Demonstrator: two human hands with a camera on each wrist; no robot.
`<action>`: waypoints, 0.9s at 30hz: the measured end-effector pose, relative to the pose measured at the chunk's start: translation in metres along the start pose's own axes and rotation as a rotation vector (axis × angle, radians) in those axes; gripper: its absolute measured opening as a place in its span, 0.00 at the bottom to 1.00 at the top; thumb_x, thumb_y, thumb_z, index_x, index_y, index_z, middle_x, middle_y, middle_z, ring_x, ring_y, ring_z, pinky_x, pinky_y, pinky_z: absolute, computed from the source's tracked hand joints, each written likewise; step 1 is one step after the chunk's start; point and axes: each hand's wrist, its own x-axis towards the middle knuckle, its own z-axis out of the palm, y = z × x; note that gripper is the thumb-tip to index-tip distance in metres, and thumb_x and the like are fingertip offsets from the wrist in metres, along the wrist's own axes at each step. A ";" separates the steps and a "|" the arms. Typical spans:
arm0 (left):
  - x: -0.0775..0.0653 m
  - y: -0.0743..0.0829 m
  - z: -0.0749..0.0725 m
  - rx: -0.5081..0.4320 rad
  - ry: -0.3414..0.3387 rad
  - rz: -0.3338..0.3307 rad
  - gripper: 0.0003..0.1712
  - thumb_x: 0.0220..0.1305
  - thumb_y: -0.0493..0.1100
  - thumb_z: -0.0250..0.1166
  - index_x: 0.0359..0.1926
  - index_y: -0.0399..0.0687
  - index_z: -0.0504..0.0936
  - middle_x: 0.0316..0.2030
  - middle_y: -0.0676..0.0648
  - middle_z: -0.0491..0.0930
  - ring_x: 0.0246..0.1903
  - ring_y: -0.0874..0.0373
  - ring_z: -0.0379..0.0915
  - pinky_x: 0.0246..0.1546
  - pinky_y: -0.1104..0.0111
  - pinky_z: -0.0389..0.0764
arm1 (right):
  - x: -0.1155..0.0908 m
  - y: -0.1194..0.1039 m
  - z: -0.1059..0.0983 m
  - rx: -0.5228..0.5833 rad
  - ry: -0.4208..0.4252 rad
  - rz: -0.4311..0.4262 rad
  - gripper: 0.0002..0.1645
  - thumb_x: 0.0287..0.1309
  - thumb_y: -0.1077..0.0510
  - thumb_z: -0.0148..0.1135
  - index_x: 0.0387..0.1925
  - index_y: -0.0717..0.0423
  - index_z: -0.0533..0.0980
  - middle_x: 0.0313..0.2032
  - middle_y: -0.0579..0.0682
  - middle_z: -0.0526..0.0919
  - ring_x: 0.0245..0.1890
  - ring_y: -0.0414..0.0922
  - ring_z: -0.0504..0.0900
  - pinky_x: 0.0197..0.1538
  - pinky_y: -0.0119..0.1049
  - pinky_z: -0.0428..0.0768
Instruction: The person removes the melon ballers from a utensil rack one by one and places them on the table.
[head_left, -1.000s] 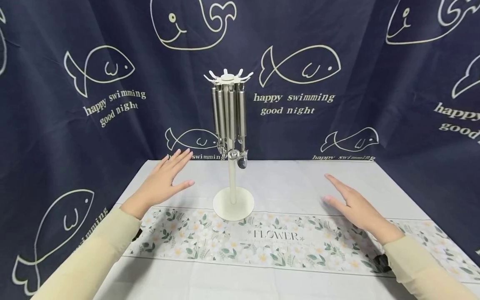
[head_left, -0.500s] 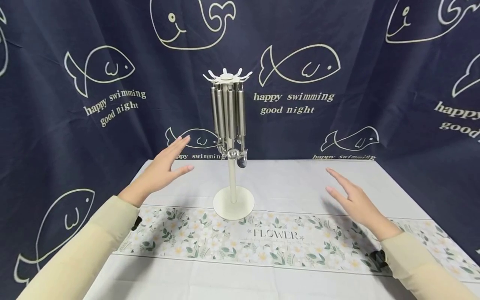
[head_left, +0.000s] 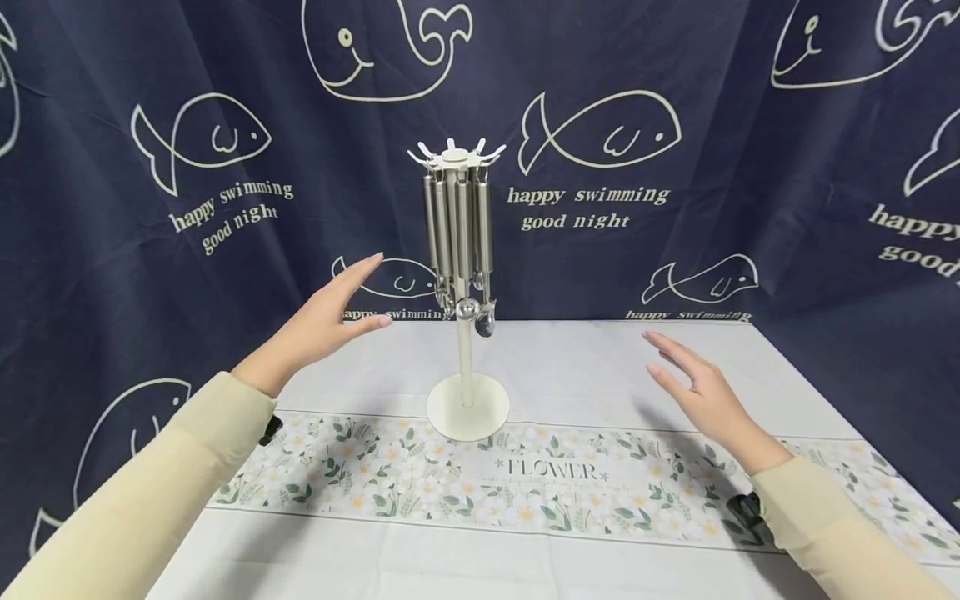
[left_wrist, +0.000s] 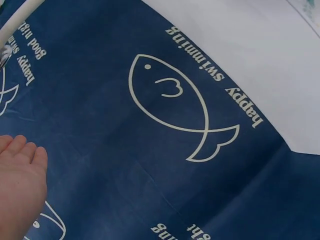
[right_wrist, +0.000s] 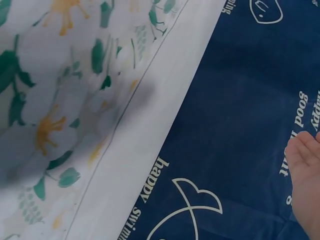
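In the head view, a cream-white rack point(head_left: 468, 417) with a round base and a ring of hooks stands upright near the table's middle. Several steel-handled utensils point(head_left: 463, 225) hang from it; their small metal heads, some spoon-like and rounded, point down. To the rack's left is my left hand point(head_left: 318, 325), raised over the table with fingers straight and thumb apart, holding nothing. My right hand point(head_left: 705, 396) hovers farther off on the rack's right, fingers extended and likewise holding nothing. Each wrist view catches part of a palm, the left hand point(left_wrist: 22, 185) and the right hand point(right_wrist: 307, 185).
A white tablecloth point(head_left: 585, 367) covers the table, crossed by a flower-printed band point(head_left: 420, 475) lettered "FLOWER". Behind and beside the table hangs a dark blue curtain point(head_left: 585, 267) with fish outlines. The pale rack pole point(left_wrist: 20, 17) crosses a corner of the left wrist view.
My left hand has risen and turned more edge-on, staying left of the rack. The right hand has lifted slightly. The rack and its utensils have stayed in place.
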 end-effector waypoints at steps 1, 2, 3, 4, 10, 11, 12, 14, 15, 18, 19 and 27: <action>0.001 0.001 -0.002 -0.008 0.007 0.008 0.49 0.63 0.55 0.65 0.76 0.61 0.47 0.76 0.48 0.47 0.75 0.47 0.42 0.73 0.46 0.50 | 0.001 -0.001 0.000 0.005 0.002 -0.007 0.30 0.70 0.54 0.54 0.70 0.36 0.61 0.69 0.52 0.67 0.63 0.53 0.70 0.59 0.08 0.58; 0.003 0.003 -0.003 -0.016 0.014 0.010 0.48 0.63 0.55 0.65 0.76 0.60 0.48 0.76 0.48 0.48 0.76 0.47 0.42 0.73 0.47 0.49 | 0.002 -0.002 0.000 0.010 0.004 -0.015 0.30 0.69 0.55 0.54 0.70 0.36 0.62 0.69 0.52 0.67 0.63 0.53 0.70 0.59 0.08 0.58; 0.005 0.004 -0.005 -0.026 0.021 0.012 0.48 0.63 0.54 0.65 0.76 0.58 0.48 0.76 0.48 0.48 0.75 0.47 0.42 0.73 0.47 0.49 | 0.002 -0.003 -0.001 0.017 0.006 -0.024 0.30 0.69 0.55 0.54 0.70 0.37 0.62 0.69 0.52 0.67 0.63 0.53 0.71 0.60 0.09 0.58; 0.007 0.006 -0.006 -0.037 0.027 0.010 0.47 0.64 0.53 0.65 0.76 0.57 0.49 0.76 0.48 0.49 0.75 0.47 0.42 0.73 0.47 0.49 | 0.003 -0.004 -0.001 0.022 0.009 -0.030 0.30 0.69 0.56 0.54 0.70 0.38 0.62 0.68 0.51 0.68 0.63 0.52 0.71 0.60 0.09 0.59; 0.014 0.014 -0.017 -0.073 0.022 -0.029 0.45 0.65 0.52 0.64 0.76 0.55 0.49 0.76 0.47 0.49 0.74 0.45 0.46 0.71 0.47 0.56 | 0.012 -0.010 -0.002 0.064 0.057 -0.076 0.29 0.67 0.61 0.56 0.68 0.46 0.66 0.67 0.54 0.70 0.63 0.28 0.68 0.61 0.10 0.60; 0.015 0.016 -0.018 -0.074 0.015 -0.036 0.45 0.65 0.52 0.64 0.76 0.55 0.49 0.76 0.47 0.48 0.74 0.43 0.47 0.71 0.46 0.56 | 0.014 -0.012 -0.002 0.076 0.068 -0.091 0.29 0.67 0.62 0.56 0.68 0.48 0.66 0.66 0.55 0.70 0.62 0.23 0.66 0.61 0.11 0.60; 0.015 0.017 -0.020 -0.073 0.010 -0.041 0.45 0.65 0.52 0.64 0.76 0.55 0.49 0.76 0.46 0.49 0.73 0.42 0.48 0.70 0.46 0.57 | 0.017 -0.013 -0.002 0.087 0.079 -0.107 0.29 0.66 0.63 0.57 0.68 0.50 0.67 0.66 0.56 0.71 0.61 0.21 0.65 0.62 0.11 0.60; 0.016 0.020 -0.024 -0.074 0.002 -0.050 0.45 0.66 0.52 0.64 0.76 0.56 0.49 0.76 0.46 0.49 0.72 0.39 0.50 0.69 0.45 0.58 | 0.023 -0.017 -0.002 0.107 0.101 -0.136 0.29 0.65 0.65 0.57 0.67 0.53 0.68 0.65 0.57 0.72 0.61 0.20 0.65 0.62 0.12 0.61; 0.017 0.021 -0.026 -0.072 0.001 -0.053 0.45 0.66 0.52 0.63 0.76 0.57 0.49 0.76 0.47 0.49 0.72 0.38 0.50 0.69 0.44 0.59 | 0.025 -0.019 -0.003 0.113 0.109 -0.148 0.29 0.65 0.66 0.57 0.66 0.54 0.68 0.64 0.57 0.73 0.61 0.20 0.65 0.63 0.13 0.62; 0.019 0.026 -0.032 -0.069 0.003 -0.055 0.44 0.66 0.53 0.63 0.76 0.57 0.49 0.75 0.47 0.50 0.71 0.36 0.51 0.68 0.44 0.59 | 0.033 -0.025 -0.002 0.125 0.115 -0.163 0.29 0.64 0.66 0.57 0.66 0.54 0.68 0.63 0.56 0.73 0.62 0.22 0.66 0.63 0.14 0.63; 0.020 0.027 -0.033 -0.069 0.007 -0.053 0.44 0.66 0.53 0.62 0.76 0.57 0.50 0.75 0.47 0.51 0.71 0.36 0.51 0.68 0.44 0.60 | 0.035 -0.027 -0.002 0.128 0.112 -0.161 0.29 0.65 0.65 0.58 0.67 0.53 0.68 0.63 0.56 0.74 0.62 0.22 0.66 0.63 0.14 0.63; 0.037 0.034 -0.041 -0.087 0.108 0.013 0.39 0.67 0.52 0.62 0.74 0.54 0.57 0.71 0.49 0.63 0.73 0.48 0.53 0.73 0.54 0.55 | 0.051 -0.046 0.004 0.164 0.090 -0.117 0.27 0.66 0.62 0.58 0.66 0.51 0.69 0.63 0.55 0.74 0.61 0.26 0.70 0.62 0.14 0.65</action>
